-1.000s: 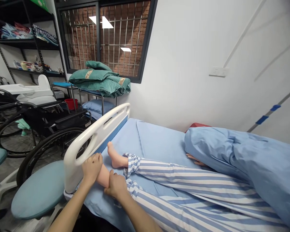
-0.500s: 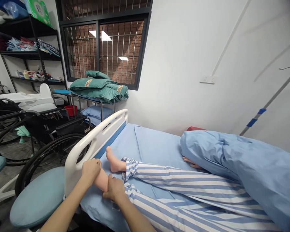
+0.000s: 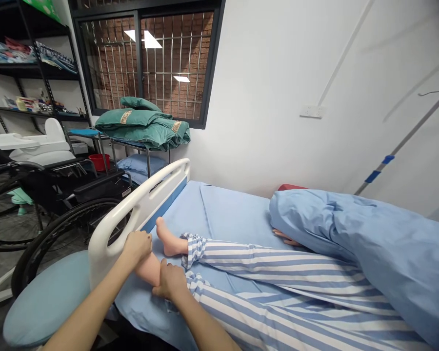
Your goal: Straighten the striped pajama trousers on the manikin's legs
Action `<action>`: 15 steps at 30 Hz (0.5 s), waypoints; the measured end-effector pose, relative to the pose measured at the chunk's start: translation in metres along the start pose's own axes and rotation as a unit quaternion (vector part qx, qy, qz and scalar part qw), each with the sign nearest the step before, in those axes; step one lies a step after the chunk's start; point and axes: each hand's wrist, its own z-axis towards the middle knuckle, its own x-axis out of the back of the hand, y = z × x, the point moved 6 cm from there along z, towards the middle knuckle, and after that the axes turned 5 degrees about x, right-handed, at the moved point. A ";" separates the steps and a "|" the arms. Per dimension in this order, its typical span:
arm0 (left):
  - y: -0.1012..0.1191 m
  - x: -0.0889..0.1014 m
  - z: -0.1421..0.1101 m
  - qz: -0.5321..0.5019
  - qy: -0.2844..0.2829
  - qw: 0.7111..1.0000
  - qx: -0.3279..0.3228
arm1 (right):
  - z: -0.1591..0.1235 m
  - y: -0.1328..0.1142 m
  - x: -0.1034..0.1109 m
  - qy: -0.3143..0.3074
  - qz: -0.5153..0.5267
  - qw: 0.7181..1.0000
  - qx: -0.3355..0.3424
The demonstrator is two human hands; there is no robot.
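Left hand (image 3: 137, 246) closed over bare lower leg of patient mannequin (image 3: 149, 269), just beside white bed-end panel (image 3: 111, 239); right hand (image 3: 170, 282) fingers wrapped round same leg, nearer cuff of striped pyjama trousers (image 3: 193, 248). Leg lies inside both grips. Other bare foot (image 3: 168, 239) just beside, on blue sheet (image 3: 227, 214). Label on black wheelchair (image 3: 126, 192) too small to read
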 end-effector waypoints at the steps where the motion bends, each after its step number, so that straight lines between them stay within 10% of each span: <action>1: -0.002 0.000 -0.002 -0.015 0.012 1.000 0.017 | 0.000 0.000 0.000 0.000 0.002 1.000 -0.001; 15: -0.016 -0.011 -0.050 -0.080 0.234 0.963 0.112 | -0.004 -0.002 0.000 0.025 0.021 0.999 -0.009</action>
